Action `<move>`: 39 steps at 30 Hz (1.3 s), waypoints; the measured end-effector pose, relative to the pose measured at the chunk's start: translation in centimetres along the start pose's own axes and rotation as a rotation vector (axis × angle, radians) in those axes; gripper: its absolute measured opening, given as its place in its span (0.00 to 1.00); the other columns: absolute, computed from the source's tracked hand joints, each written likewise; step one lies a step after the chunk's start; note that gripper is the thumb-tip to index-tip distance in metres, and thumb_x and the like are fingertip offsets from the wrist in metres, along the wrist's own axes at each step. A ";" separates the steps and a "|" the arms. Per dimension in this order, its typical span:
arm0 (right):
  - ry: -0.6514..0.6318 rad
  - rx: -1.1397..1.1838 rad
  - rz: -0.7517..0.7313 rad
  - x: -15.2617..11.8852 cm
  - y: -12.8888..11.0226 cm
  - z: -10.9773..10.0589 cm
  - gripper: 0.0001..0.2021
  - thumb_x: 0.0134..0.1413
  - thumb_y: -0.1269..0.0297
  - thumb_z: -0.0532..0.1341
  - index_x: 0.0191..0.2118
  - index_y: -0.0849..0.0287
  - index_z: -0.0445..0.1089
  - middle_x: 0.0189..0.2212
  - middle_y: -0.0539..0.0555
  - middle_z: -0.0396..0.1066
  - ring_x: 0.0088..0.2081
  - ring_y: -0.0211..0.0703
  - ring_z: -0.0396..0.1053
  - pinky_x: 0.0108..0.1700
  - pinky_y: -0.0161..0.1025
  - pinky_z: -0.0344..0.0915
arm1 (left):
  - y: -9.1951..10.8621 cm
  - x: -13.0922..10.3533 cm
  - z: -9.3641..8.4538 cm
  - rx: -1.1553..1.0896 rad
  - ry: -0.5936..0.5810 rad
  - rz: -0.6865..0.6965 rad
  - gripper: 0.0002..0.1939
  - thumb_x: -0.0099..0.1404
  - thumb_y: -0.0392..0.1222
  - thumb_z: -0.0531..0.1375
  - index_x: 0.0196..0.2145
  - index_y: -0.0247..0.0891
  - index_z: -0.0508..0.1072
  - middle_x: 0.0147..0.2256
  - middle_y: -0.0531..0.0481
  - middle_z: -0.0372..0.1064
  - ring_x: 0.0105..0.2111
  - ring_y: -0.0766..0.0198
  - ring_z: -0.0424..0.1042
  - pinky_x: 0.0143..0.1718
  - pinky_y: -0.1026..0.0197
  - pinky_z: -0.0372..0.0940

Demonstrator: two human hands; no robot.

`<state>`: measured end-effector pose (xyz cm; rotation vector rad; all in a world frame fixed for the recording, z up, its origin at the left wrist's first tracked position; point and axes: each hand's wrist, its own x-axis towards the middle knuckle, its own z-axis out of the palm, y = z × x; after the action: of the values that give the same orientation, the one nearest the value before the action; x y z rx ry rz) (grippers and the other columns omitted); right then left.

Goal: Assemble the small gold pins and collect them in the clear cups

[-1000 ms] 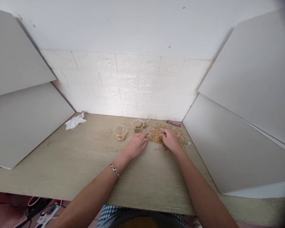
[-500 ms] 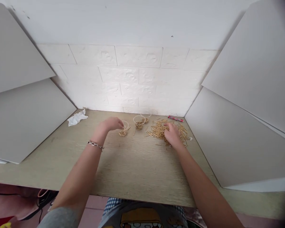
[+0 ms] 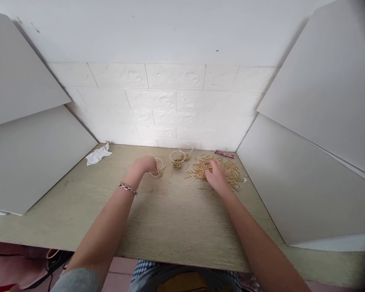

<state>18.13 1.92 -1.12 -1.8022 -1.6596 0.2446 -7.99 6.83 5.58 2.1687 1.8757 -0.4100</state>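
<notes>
My left hand is bent over a small clear plastic cup that holds some thin golden metal pins. Its fingers are curled together at the cup's rim, and what they hold, if anything, is hidden. My right hand reaches into a loose pile of the same golden pins. Thumb and fingers there are drawn together among the pins; whether a pin is between them cannot be made out.
Two more clear cups with golden pins, a nearer cup and a farther cup, stand between my hands. A red patterned stick lies behind the pile. Crumpled white tissue lies at the back left. White panels flank the wooden table.
My left hand has lowered and moved slightly right, its fingers now at the cup. The right hand has shifted a little left over the pile, its fingers drawn together. The view has tilted slightly.
</notes>
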 end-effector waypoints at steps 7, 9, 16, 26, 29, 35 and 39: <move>0.034 -0.002 -0.045 0.0 -0.2 0.1 0.12 0.50 0.69 0.51 0.38 0.59 0.68 0.44 0.57 0.67 0.47 0.50 0.61 0.50 0.48 0.52 | -0.9 0.1 0.5 -0.132 0.107 0.086 0.08 0.50 0.41 0.59 0.27 0.37 0.76 0.28 0.46 0.72 0.28 0.59 0.68 0.29 0.63 0.55; 0.045 0.008 -0.076 0.1 -0.6 0.1 0.12 0.50 0.69 0.51 0.39 0.59 0.67 0.44 0.56 0.67 0.47 0.49 0.61 0.51 0.48 0.52 | -1.0 0.1 0.6 -0.183 0.161 0.095 0.07 0.49 0.42 0.60 0.25 0.37 0.76 0.26 0.47 0.72 0.28 0.59 0.68 0.29 0.63 0.54; 0.001 -0.112 -0.310 2.4 -4.7 -0.9 0.13 0.52 0.67 0.54 0.44 0.57 0.66 0.47 0.57 0.64 0.49 0.49 0.59 0.51 0.47 0.52 | -1.0 -0.1 0.5 -0.169 0.215 0.127 0.10 0.52 0.45 0.60 0.22 0.36 0.73 0.24 0.47 0.70 0.25 0.61 0.66 0.25 0.63 0.51; -0.542 -0.611 -0.529 7.9 -11.7 2.7 0.13 0.39 0.65 0.66 0.36 0.55 0.73 0.51 0.59 0.61 0.53 0.59 0.52 0.55 0.59 0.45 | 0.3 -3.9 -0.9 -0.755 0.892 0.065 0.12 0.56 0.48 0.59 0.24 0.37 0.67 0.22 0.51 0.67 0.20 0.68 0.63 0.23 0.65 0.55; -0.618 -0.659 -0.472 8.7 -12.1 4.0 0.21 0.34 0.64 0.69 0.40 0.57 0.72 0.47 0.61 0.65 0.52 0.60 0.53 0.56 0.61 0.44 | 1.2 -4.6 -1.0 -1.221 0.785 0.142 0.13 0.56 0.47 0.59 0.24 0.35 0.64 0.21 0.53 0.66 0.14 0.74 0.56 0.16 0.69 0.51; -0.600 -0.612 -0.469 9.0 -11.7 4.4 0.17 0.41 0.70 0.62 0.42 0.61 0.71 0.44 0.63 0.67 0.52 0.59 0.56 0.55 0.63 0.45 | 1.8 -4.0 0.1 -1.888 0.385 0.206 0.18 0.55 0.48 0.62 0.22 0.35 0.58 0.16 0.60 0.56 0.11 0.79 0.49 0.10 0.75 0.41; -0.581 -0.583 -0.481 8.8 -11.7 4.3 0.14 0.40 0.68 0.63 0.38 0.61 0.72 0.41 0.63 0.69 0.50 0.58 0.59 0.54 0.61 0.47 | 1.7 -3.6 0.5 -2.028 0.319 0.156 0.10 0.58 0.38 0.61 0.24 0.33 0.63 0.20 0.56 0.63 0.16 0.80 0.60 0.14 0.78 0.53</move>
<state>7.77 11.27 4.98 -1.7357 -2.7452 0.0682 -6.80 3.04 6.41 0.7840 0.9629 1.3293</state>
